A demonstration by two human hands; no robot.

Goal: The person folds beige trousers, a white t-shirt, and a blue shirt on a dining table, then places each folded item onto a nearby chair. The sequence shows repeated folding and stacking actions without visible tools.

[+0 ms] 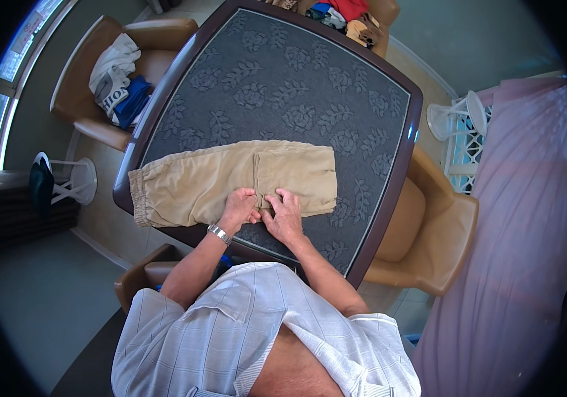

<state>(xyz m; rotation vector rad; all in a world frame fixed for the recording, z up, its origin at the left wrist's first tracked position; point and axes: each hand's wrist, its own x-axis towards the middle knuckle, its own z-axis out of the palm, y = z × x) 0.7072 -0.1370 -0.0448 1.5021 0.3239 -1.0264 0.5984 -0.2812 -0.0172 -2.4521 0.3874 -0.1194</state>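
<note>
A pair of tan trousers (199,178) lies sideways on the table, its gathered elastic waistband (138,198) at the left. The leg end is folded back over the right part as a flat panel (296,173). At the near end of that panel's edge, my left hand (240,207) has its fingers curled on the cloth. My right hand (283,216) pinches the panel's near corner just beside it. Both hands almost meet there, and they hide a little of the cloth. A metal-band watch (220,234) is on my left wrist.
The dark wooden table (415,114) has a grey floral-patterned top. Folded clothes (132,101) rest on a tan armchair (72,84) at left; more clothes (345,15) lie on a far chair. Another armchair (442,233) stands close at right, near a pink curtain (512,223) and a white stool (474,113).
</note>
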